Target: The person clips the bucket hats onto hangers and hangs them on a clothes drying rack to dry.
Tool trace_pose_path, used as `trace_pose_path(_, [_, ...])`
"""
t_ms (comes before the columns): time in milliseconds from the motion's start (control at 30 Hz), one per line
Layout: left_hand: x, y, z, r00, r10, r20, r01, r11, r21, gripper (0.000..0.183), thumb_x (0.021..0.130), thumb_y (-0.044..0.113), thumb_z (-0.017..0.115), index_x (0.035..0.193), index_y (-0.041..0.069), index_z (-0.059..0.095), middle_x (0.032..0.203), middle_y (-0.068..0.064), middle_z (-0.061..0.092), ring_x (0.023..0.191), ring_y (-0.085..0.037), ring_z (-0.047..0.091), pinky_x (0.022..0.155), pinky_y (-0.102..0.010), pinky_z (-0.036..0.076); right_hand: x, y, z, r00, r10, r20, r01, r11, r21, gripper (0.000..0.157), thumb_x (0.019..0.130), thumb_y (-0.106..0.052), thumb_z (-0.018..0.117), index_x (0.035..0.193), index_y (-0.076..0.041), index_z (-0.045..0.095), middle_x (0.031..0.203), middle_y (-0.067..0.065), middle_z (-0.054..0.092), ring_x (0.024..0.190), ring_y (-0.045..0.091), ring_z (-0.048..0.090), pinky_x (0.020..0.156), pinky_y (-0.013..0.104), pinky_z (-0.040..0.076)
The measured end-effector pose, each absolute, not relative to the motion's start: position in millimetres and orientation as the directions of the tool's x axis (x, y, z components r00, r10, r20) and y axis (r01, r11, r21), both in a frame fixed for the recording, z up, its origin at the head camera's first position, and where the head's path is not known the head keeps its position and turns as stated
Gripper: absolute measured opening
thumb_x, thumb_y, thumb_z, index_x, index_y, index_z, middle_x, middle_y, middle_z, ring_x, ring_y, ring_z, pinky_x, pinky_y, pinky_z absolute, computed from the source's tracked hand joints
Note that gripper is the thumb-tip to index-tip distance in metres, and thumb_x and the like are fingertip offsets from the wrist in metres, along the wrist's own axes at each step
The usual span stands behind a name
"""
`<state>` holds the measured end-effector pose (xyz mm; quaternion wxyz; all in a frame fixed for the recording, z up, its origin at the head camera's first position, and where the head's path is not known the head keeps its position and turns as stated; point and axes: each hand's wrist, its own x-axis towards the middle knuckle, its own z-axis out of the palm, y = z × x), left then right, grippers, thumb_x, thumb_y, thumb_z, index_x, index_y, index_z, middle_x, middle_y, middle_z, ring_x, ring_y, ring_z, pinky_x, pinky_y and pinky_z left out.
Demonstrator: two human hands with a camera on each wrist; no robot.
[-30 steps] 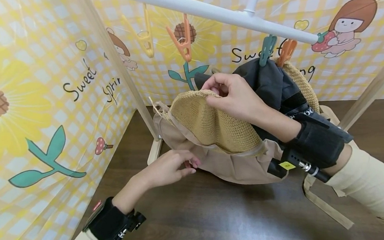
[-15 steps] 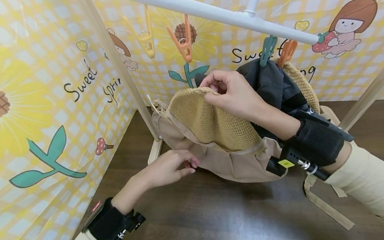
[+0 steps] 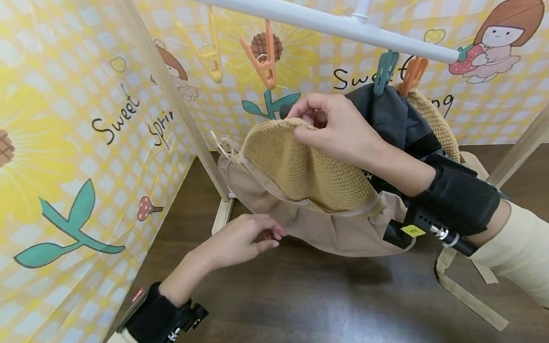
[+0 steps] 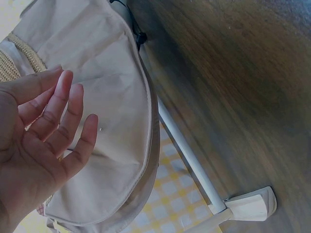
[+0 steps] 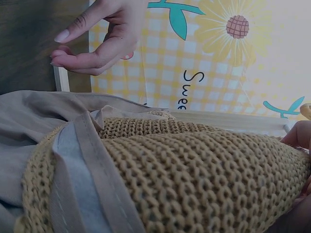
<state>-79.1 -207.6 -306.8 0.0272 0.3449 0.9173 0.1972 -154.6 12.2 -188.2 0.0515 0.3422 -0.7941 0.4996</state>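
My right hand [image 3: 334, 128] pinches the top edge of a sun hat, whose tan knitted crown [image 3: 303, 163] hangs from the fingers. Its wide beige cloth brim [image 3: 339, 239] spreads below. Loosely bent and holding nothing, my left hand [image 3: 248, 239] is at the brim's left side; in the left wrist view its fingers [image 4: 60, 121] overlap the brim. The right wrist view shows the knit crown [image 5: 204, 179] up close, with fingertips at its far right end. Behind my right hand, a dark hat [image 3: 397, 122] hangs from a green clothespin [image 3: 385, 72].
An orange clothespin [image 3: 413, 75] grips another knitted piece [image 3: 431, 117] beside the dark hat. From the white bar [image 3: 290, 15] hang a yellow clothespin [image 3: 210, 52] and a light orange one [image 3: 262, 58]. Wooden posts [image 3: 169, 93] flank the brown floor [image 3: 287, 312].
My right hand has risen slightly, lifting the crown and brim of the sun hat a little. My left hand has stayed nearly still.
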Motion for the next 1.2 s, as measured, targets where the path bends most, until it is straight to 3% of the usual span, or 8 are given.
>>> trace_pose_path(1200, [-81.5, -209.2, -306.5, -0.756, 0.647, 0.1, 0.63, 0.678, 0.379, 0.013, 0.084, 0.008, 0.066, 0.097, 0.01, 0.066, 0.09, 0.001, 0.068, 0.081, -0.007, 0.062, 0.071, -0.028, 0.057, -154.7, 8.6, -174.4, -0.757, -0.482, 0.441, -0.602, 0.252, -0.757, 0.018, 0.083, -0.002, 0.051, 0.094, -0.005, 0.064, 0.074, 0.004, 0.049, 0.056, 0.014, 0.041, 0.053, 0.025, 0.032])
